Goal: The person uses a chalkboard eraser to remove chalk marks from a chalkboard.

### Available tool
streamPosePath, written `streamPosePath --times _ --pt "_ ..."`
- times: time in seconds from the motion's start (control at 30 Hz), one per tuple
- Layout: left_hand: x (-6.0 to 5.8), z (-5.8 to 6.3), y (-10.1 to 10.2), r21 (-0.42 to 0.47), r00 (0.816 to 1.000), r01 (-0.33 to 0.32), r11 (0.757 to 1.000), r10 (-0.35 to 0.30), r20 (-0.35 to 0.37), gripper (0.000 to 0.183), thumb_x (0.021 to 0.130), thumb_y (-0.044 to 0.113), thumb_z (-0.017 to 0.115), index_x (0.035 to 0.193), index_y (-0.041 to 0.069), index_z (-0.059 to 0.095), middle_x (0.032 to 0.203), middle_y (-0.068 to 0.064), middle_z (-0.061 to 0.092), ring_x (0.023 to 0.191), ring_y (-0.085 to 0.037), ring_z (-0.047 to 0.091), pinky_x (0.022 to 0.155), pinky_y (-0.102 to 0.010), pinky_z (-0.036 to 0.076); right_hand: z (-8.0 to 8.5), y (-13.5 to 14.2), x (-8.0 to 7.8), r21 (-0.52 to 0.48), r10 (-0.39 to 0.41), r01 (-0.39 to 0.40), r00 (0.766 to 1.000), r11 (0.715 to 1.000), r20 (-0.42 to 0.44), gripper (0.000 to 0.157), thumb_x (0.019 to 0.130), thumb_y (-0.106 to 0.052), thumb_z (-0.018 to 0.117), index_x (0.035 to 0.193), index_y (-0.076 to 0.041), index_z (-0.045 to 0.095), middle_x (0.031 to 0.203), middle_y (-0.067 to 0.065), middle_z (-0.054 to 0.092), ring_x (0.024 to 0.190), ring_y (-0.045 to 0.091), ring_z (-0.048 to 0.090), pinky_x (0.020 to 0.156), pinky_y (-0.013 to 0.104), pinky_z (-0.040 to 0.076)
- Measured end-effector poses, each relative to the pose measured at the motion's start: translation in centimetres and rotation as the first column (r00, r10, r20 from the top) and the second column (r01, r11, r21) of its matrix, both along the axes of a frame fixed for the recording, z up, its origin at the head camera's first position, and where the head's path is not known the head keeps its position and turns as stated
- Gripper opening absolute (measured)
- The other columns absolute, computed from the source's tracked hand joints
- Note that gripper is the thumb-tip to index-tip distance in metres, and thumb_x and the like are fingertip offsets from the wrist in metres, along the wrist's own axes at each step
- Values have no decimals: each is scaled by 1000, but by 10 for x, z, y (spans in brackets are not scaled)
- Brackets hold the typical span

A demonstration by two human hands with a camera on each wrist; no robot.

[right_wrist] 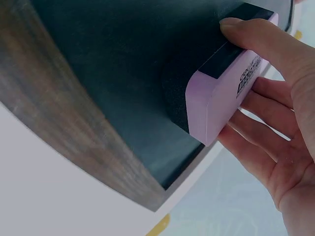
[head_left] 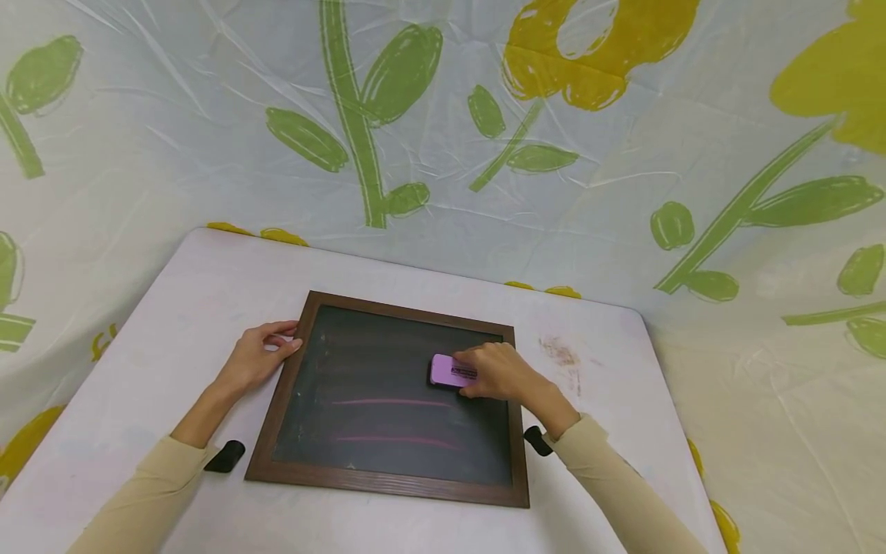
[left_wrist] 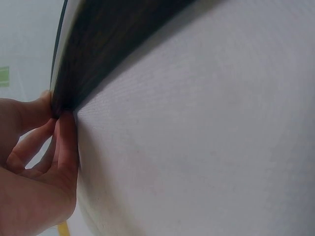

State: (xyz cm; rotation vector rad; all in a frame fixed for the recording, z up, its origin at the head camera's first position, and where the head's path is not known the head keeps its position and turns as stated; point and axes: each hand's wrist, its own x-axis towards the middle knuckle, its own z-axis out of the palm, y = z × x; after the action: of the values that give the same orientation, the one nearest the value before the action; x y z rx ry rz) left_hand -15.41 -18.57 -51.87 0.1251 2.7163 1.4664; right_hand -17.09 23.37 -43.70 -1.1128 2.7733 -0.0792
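A small chalkboard (head_left: 388,346) in a brown wooden frame lies on a white table. Two pink chalk lines (head_left: 394,440) cross its lower half, with faint smears higher up. On the board's right part, my right hand (head_left: 501,373) grips a purple eraser (head_left: 443,370) with a black felt base. The right wrist view shows the thumb along one long side of the eraser (right_wrist: 199,108) and the fingers along the other. My left hand (head_left: 254,358) pinches the frame's left edge near the far corner, thumb and fingertips meeting the wood (left_wrist: 98,44) in the left wrist view.
The table (head_left: 228,292) has rounded far corners and a brownish smudge (head_left: 559,352) right of the board. Behind and beside it hangs a pale sheet (head_left: 443,231) printed with green leaves and yellow flowers. Black straps (head_left: 227,456) show at both wrists.
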Motion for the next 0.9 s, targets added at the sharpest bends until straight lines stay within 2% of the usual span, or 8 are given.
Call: streamPosePath --times 0.23,0.5,0.73,0.9 --pt "0 -1 -1 -8 1000 -2 1000 1 -7 48 102 18 67 141 -7 56 128 -28 65 106 -38 66 84 -40 49 0 12 7 -32 -6 6 1000 999 2 52 78 -30 89 120 -3 75 108 8 77 82 17 70 68 36 55" --pt "1 0 2 14 1000 10 1000 -10 -10 48 103 16 65 142 -8 54 129 -29 63 107 -40 66 89 -47 49 -3 23 23 -62 -9 10 1000 998 6 53 79 -31 89 120 -1 74 110 10 77 86 20 72 69 36 56" --pt "3 5 2 6 1000 -1 1000 1 22 50 103 20 65 144 -7 53 130 -28 63 107 -39 65 86 -44 49 -3 29 33 -78 -5 5 1000 997 3 52 78 -30 89 119 -1 75 109 9 77 86 19 73 69 34 56" --pt "3 4 4 8 999 1 1000 -2 35 52 103 21 65 145 -7 52 132 -28 62 108 -38 64 86 -43 49 -2 33 40 -68 -4 4 1000 998 6 52 78 -29 89 119 -1 74 110 11 77 87 20 73 70 35 56"
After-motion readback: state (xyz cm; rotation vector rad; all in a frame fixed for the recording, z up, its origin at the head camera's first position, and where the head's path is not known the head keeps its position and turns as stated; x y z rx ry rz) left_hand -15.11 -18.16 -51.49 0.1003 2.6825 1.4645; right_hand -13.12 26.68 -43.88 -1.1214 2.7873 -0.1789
